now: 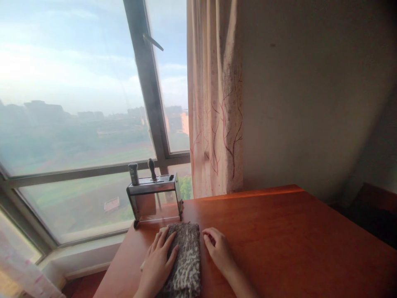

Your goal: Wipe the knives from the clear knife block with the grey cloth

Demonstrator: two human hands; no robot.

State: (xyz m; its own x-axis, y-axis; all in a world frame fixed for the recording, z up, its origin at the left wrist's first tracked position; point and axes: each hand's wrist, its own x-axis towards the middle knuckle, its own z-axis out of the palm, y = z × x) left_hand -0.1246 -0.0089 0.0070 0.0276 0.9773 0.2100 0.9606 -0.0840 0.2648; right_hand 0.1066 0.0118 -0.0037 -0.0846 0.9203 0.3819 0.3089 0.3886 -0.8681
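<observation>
Gray cloth (189,258) lies on the bench (269,244), partly under the left hand (159,257), its fingers spread wide, seemingly to steady it; the right hand (217,246), loosely curled and apparently empty, sits just beside. Beyond both, a knife holder (150,187) stands, perhaps kept clear.

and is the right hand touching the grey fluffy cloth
Apart. The head view shows it: a narrow strip of the reddish-brown table lies between the right hand and the near side edge of the grey fluffy cloth.
</observation>
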